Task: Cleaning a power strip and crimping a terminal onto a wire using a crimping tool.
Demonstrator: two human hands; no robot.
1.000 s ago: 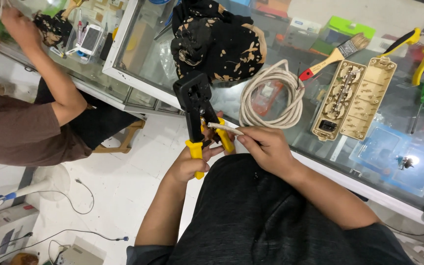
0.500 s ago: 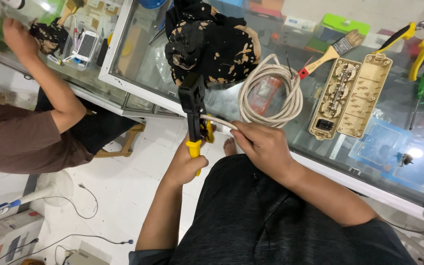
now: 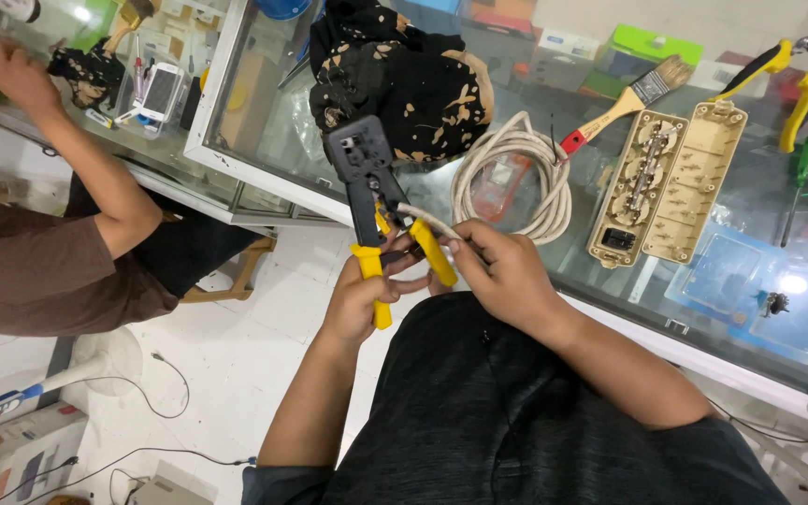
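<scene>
Here, tool: a crimping tool (image 3: 371, 192) with a black head and yellow handles, its long axis running up and slightly left from the hands, head out over the edge of the glass worktop (image 3: 731, 281).
Left hand (image 3: 359, 297): wrapped around the left yellow handle, fingers curled closed on it; the handles stand apart in a narrow V.
Right hand (image 3: 507, 273): pinched closed on the end of a white cable (image 3: 423, 220), fingers just beside the right handle.
Key relation: the cable end lies to the right of the tool and points up-left into the gap near the tool's hinge; the right hand is the nearer to it. Whether the tip sits inside the jaws I cannot tell.
Cable: off-white, round, stiff-looking; it runs back to a loose coil (image 3: 516, 178) lying on the worktop just above the right hand.
Nearby: an opened beige socket strip (image 3: 670, 182), a paintbrush (image 3: 624, 103), a black patterned cloth (image 3: 409, 79).
Other person: a co-worker's arm (image 3: 86, 159) at the left, well apart.
</scene>
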